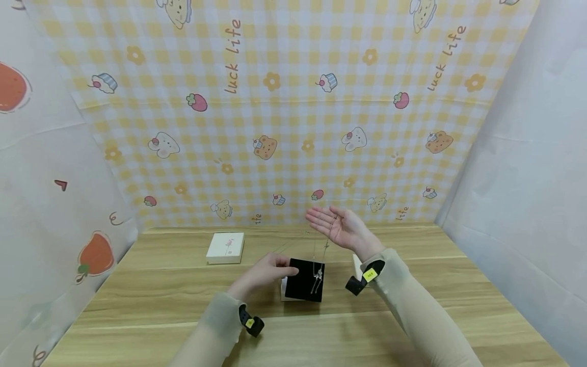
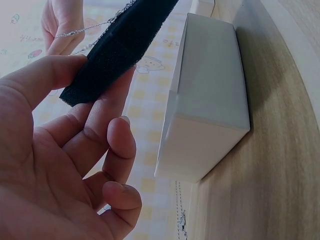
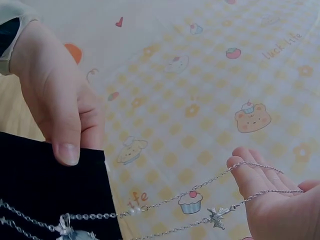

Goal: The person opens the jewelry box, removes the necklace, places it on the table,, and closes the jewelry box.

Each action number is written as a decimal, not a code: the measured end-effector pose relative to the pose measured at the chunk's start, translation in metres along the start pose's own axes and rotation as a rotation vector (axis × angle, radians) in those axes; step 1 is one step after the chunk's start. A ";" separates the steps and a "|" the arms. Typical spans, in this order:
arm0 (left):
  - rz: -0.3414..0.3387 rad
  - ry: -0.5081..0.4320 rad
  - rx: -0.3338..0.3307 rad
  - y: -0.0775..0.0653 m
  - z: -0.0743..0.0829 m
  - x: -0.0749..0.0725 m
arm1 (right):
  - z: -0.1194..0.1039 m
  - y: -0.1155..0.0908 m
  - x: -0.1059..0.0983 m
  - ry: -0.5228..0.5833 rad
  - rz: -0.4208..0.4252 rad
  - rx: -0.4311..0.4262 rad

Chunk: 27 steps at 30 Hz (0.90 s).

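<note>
My left hand pinches the edge of a thin black jewelry pad between thumb and fingers, holding it tilted. A silver necklace lies across the pad's face, its pendant hanging there. From the pad, its chain runs up to my right hand, which is raised with fingers straight. In the right wrist view the chain drapes over those fingers, and a star-shaped charm hangs on one strand. Close beside the pad in the left wrist view stands a white box.
A white box lid with pink print lies at the back left of the wooden table. Another white piece is partly hidden by my right wrist. A second thin chain shows beyond the white box. Patterned cloth hangs behind the table.
</note>
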<state>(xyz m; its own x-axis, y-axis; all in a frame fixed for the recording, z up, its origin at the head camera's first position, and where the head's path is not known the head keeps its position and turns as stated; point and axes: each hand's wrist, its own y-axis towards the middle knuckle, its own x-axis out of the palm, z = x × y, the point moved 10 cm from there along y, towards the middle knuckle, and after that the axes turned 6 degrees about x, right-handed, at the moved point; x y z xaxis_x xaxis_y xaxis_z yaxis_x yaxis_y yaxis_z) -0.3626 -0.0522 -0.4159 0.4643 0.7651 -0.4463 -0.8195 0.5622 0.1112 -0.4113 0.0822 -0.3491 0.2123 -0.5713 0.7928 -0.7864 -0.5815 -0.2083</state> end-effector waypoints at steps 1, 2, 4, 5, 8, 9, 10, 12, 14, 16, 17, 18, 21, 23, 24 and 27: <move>0.000 0.000 0.001 0.000 0.000 0.000 | -0.001 0.000 0.001 -0.004 -0.004 -0.004; 0.001 0.001 0.001 0.000 0.000 0.000 | -0.002 0.000 0.002 -0.004 -0.009 -0.007; 0.002 0.001 0.000 0.000 0.000 0.000 | -0.004 -0.001 0.003 -0.012 -0.015 -0.016; 0.005 0.003 0.001 0.000 0.000 0.000 | -0.005 -0.001 0.005 -0.015 -0.025 -0.018; 0.013 0.010 -0.001 -0.001 0.003 -0.001 | -0.008 -0.002 0.008 -0.022 -0.036 -0.026; 0.015 0.013 -0.003 -0.001 0.003 -0.001 | -0.008 -0.002 0.008 -0.024 -0.037 -0.028; 0.016 0.015 -0.004 -0.002 0.003 -0.001 | -0.009 -0.003 0.009 -0.022 -0.033 -0.031; 0.014 0.017 -0.005 -0.001 0.003 -0.001 | -0.011 -0.003 0.010 -0.013 -0.029 -0.035; 0.010 0.014 -0.005 0.000 -0.001 -0.001 | -0.012 -0.003 0.010 -0.005 -0.023 -0.036; 0.002 0.003 -0.004 0.000 -0.001 -0.001 | -0.014 -0.004 0.011 0.003 -0.015 -0.039; 0.000 -0.002 -0.004 0.000 -0.001 -0.001 | -0.014 -0.005 0.011 0.002 -0.020 -0.038; -0.002 -0.004 -0.006 0.000 -0.001 -0.001 | -0.015 -0.005 0.012 -0.002 -0.016 -0.041; -0.008 -0.004 -0.010 -0.001 -0.002 0.000 | -0.018 -0.007 0.015 -0.004 -0.026 -0.047; -0.007 -0.003 -0.007 -0.001 -0.001 0.000 | -0.021 -0.009 0.016 -0.003 -0.027 -0.051; -0.007 -0.003 -0.006 -0.001 -0.001 0.000 | -0.022 -0.009 0.016 0.000 -0.021 -0.054; -0.004 -0.005 0.003 -0.001 0.000 0.000 | -0.025 -0.009 0.016 0.005 -0.019 -0.059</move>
<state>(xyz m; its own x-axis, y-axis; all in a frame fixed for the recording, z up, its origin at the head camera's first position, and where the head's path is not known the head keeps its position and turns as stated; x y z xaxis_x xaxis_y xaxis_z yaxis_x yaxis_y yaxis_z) -0.3618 -0.0526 -0.4164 0.4689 0.7643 -0.4426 -0.8167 0.5660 0.1123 -0.4155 0.0929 -0.3198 0.2247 -0.5573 0.7993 -0.8152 -0.5568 -0.1591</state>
